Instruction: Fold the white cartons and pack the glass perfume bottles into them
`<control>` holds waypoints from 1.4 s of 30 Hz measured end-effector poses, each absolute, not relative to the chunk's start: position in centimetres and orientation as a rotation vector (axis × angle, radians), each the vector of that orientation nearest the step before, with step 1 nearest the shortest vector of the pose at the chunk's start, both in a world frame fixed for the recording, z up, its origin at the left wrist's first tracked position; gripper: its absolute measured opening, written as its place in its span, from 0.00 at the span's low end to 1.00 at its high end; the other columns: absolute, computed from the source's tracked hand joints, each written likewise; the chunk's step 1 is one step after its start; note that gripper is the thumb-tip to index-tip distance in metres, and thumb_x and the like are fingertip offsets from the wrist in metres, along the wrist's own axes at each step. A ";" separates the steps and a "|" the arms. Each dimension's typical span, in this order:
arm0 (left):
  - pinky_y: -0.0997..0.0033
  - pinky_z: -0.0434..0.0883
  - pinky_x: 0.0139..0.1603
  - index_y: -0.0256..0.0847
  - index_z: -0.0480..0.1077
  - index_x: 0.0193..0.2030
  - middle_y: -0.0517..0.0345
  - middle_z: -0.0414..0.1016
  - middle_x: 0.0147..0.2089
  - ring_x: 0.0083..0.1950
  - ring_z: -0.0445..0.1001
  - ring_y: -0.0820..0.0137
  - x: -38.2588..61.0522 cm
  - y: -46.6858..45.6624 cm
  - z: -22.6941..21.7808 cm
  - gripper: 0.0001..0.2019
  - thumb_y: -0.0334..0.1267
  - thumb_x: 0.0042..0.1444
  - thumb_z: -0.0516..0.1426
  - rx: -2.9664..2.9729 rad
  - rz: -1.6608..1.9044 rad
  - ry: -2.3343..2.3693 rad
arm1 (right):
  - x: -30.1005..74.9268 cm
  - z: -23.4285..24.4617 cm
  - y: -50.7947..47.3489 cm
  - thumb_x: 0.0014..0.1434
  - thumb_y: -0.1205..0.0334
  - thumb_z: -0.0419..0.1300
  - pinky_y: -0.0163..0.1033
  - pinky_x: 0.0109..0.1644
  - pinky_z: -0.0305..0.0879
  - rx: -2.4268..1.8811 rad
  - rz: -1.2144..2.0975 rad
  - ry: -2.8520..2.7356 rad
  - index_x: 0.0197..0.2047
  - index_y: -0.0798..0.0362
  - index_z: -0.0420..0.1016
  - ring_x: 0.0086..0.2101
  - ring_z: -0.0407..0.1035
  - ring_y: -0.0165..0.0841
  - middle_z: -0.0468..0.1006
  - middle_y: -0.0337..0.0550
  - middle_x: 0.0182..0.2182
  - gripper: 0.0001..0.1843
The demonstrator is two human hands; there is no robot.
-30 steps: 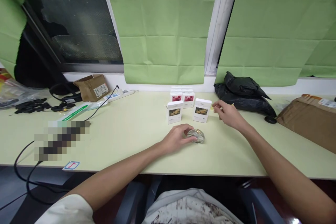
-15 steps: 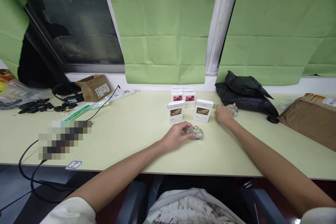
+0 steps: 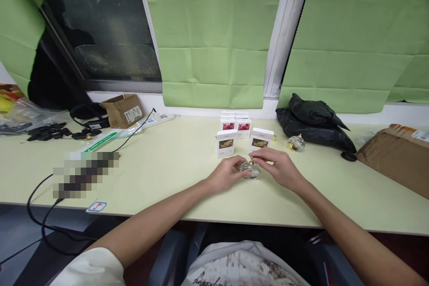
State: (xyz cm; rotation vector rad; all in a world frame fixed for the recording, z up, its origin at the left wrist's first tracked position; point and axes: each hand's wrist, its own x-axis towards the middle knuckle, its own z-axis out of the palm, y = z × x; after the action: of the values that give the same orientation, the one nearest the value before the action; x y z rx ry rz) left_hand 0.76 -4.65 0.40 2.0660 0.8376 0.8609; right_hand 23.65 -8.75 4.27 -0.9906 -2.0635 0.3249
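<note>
A small round glass bottle (image 3: 250,170) with a gold cap lies on the pale green table (image 3: 174,170) in front of me. My left hand (image 3: 224,174) grips it from the left, fingers curled around it. My right hand (image 3: 279,166) reaches in from the right, its fingertips pinched at the bottle's gold cap. Just behind stand two small white boxes with a gold picture (image 3: 225,143) (image 3: 261,139), and behind them white boxes with a red picture (image 3: 235,124). A second glass bottle (image 3: 296,143) sits alone to the right of the boxes.
A black plastic bag (image 3: 313,122) lies at the back right with a brown parcel (image 3: 395,156) further right. At the left are a small cardboard box (image 3: 122,110), black cables (image 3: 43,214), a power strip (image 3: 157,120) and black clips (image 3: 47,132). Green blinds cover the window.
My right hand set the second glass bottle down to the right of the boxes, let go, and came back to the bottle held by my left hand.
</note>
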 end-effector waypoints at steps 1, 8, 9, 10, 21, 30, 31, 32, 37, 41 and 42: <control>0.67 0.69 0.46 0.42 0.77 0.51 0.57 0.80 0.44 0.43 0.74 0.66 0.7 -4.7 0.4 0.20 0.53 0.60 0.66 2.070 0.861 0.833 | 23.6 4.2 -8.6 0.73 0.55 0.57 0.46 0.50 0.75 -0.982 0.330 -2.084 0.54 0.44 0.82 0.46 0.79 0.41 0.85 0.45 0.47 0.14; 0.67 0.69 0.45 0.42 0.78 0.52 0.57 0.80 0.44 0.42 0.73 0.66 0.7 -4.7 0.5 0.20 0.53 0.61 0.66 2.088 0.861 0.847 | 24.1 4.0 -8.7 0.74 0.56 0.55 0.46 0.51 0.75 -0.946 0.272 -2.153 0.56 0.43 0.81 0.46 0.79 0.40 0.84 0.45 0.48 0.15; 0.68 0.69 0.45 0.42 0.78 0.52 0.57 0.80 0.44 0.42 0.73 0.67 0.7 -4.7 0.5 0.20 0.53 0.61 0.66 2.087 0.860 0.848 | 24.2 4.0 -8.7 0.74 0.57 0.55 0.46 0.51 0.75 -0.946 0.257 -2.163 0.56 0.43 0.81 0.46 0.79 0.40 0.84 0.45 0.48 0.15; 0.68 0.69 0.45 0.42 0.78 0.52 0.57 0.80 0.44 0.42 0.73 0.67 0.7 -4.7 0.6 0.20 0.53 0.61 0.66 2.084 0.858 0.846 | 24.2 4.0 -8.7 0.75 0.58 0.54 0.46 0.51 0.75 -0.946 0.243 -2.178 0.56 0.43 0.80 0.47 0.78 0.40 0.84 0.46 0.48 0.15; 0.66 0.70 0.46 0.42 0.77 0.54 0.56 0.81 0.45 0.43 0.74 0.65 0.8 -4.9 0.7 0.21 0.53 0.61 0.66 2.076 0.858 0.852 | 24.0 5.1 -8.9 0.76 0.58 0.50 0.42 0.43 0.71 -1.032 0.082 -2.358 0.52 0.46 0.80 0.41 0.77 0.39 0.81 0.47 0.43 0.16; 0.65 0.71 0.47 0.42 0.77 0.52 0.55 0.81 0.46 0.44 0.75 0.64 0.7 -4.8 0.6 0.20 0.54 0.61 0.65 2.079 0.849 0.858 | 24.1 4.9 -8.1 0.74 0.57 0.56 0.42 0.44 0.71 -1.001 0.193 -2.245 0.50 0.45 0.81 0.40 0.78 0.38 0.83 0.44 0.41 0.12; 0.65 0.71 0.47 0.42 0.77 0.52 0.55 0.81 0.46 0.44 0.75 0.64 0.7 -4.8 0.6 0.20 0.54 0.61 0.65 2.082 0.848 0.854 | 24.1 4.8 -8.1 0.74 0.56 0.56 0.42 0.44 0.71 -0.998 0.202 -2.225 0.50 0.45 0.81 0.40 0.78 0.38 0.83 0.44 0.41 0.12; 0.65 0.71 0.47 0.42 0.77 0.52 0.55 0.81 0.46 0.44 0.75 0.64 0.7 -4.8 0.5 0.20 0.54 0.61 0.65 2.083 0.849 0.851 | 24.1 4.7 -8.2 0.74 0.56 0.55 0.43 0.44 0.71 -0.994 0.202 -2.216 0.51 0.45 0.81 0.40 0.78 0.39 0.83 0.44 0.41 0.13; 0.66 0.70 0.46 0.42 0.78 0.52 0.56 0.81 0.45 0.43 0.75 0.65 0.8 -4.8 0.5 0.21 0.54 0.60 0.66 2.073 0.871 0.858 | 24.1 4.6 -8.4 0.75 0.57 0.52 0.44 0.45 0.72 -0.992 0.119 -2.281 0.55 0.45 0.79 0.42 0.77 0.40 0.83 0.47 0.44 0.15; 0.67 0.70 0.45 0.41 0.78 0.51 0.56 0.80 0.44 0.43 0.74 0.66 0.8 -4.8 0.4 0.20 0.53 0.60 0.66 2.061 0.878 0.842 | 24.2 4.8 -8.2 0.76 0.58 0.52 0.42 0.44 0.70 -0.992 0.104 -2.313 0.53 0.46 0.80 0.41 0.77 0.38 0.82 0.46 0.42 0.14; 0.67 0.70 0.45 0.41 0.78 0.51 0.56 0.80 0.44 0.43 0.74 0.66 0.9 -4.8 0.4 0.20 0.53 0.60 0.66 2.060 0.878 0.839 | 24.3 4.8 -8.2 0.76 0.58 0.53 0.42 0.44 0.70 -0.985 0.108 -2.314 0.53 0.46 0.80 0.41 0.77 0.38 0.81 0.46 0.42 0.14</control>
State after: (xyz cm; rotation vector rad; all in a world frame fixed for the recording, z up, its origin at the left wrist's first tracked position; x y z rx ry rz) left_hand 0.85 -4.75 0.42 2.0596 0.8391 0.8779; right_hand 24.28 -8.16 4.81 -0.9855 -2.3140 0.1079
